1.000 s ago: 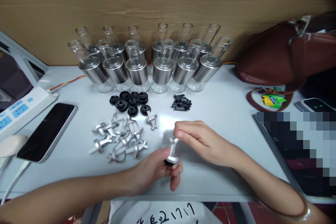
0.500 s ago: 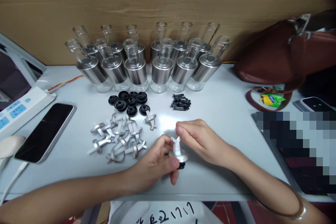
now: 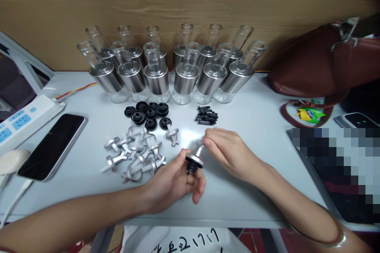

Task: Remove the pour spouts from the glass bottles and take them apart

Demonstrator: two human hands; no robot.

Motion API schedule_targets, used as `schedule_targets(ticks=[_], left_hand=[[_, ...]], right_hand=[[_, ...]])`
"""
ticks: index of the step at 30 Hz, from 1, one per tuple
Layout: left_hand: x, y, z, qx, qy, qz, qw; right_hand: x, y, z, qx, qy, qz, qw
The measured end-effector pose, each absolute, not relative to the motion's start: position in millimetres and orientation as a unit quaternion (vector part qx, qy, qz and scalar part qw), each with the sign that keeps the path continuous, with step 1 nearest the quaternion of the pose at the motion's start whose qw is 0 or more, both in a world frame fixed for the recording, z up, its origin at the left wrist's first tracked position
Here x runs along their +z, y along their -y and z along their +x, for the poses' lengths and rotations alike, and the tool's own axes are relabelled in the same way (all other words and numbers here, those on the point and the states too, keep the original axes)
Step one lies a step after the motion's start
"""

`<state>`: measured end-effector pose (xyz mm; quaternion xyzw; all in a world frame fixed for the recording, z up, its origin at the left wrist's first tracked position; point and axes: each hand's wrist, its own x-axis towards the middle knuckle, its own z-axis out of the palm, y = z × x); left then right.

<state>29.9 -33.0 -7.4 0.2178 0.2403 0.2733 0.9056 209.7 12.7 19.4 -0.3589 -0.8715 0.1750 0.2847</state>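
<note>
A silvery bottle pourer [image 3: 200, 161] with a black ribbed stopper [image 3: 192, 167] on its underside is between my hands, tilted, its spout up and to the right. My right hand [image 3: 230, 150] is closed, its fingertips pinching the spout's end; anything else inside them is hidden. My left hand [image 3: 178, 182] steadies the pourer, its thumb at the disc's left edge and the other fingers loosely curled below the stopper. Several more silvery pourers [image 3: 137, 146] lie in a heap to the left. Black rubber stoppers [image 3: 151, 114] and slim black levers [image 3: 207, 115] lie in separate piles behind.
Two rows of glass bottles with metal sleeves [image 3: 187, 79] stand along the cardboard backing. On the left are a phone [image 3: 52, 146] and a power strip [image 3: 25, 120]. A brown bag [image 3: 308, 63] and a dark flat device [image 3: 314, 166] are on the right.
The pourer has tipped over and shifted slightly left and up, so the black stopper's ribs now face me. My left fingers have loosened around it; my right hand stays at the spout.
</note>
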Motion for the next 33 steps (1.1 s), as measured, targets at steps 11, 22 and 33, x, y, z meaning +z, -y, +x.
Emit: schedule_targets(ticks=[11,22,33], left_hand=[[-7.1,33.3,26.9,0.258,-0.235,0.246,0.905],[-5.0,30.7,24.3,0.274,-0.193,0.190,0.923],[-3.9,30.3,25.4,0.263,-0.204,0.203,0.921]], right_hand=[[23.1,-10.0,209.6,0.208,0.873,-0.335,0.286],[21.6,-12.0,213.9,0.236,0.853,-0.351,0.306],[35.2,-25.1,238.2,0.200,0.831,-0.445,0.268]])
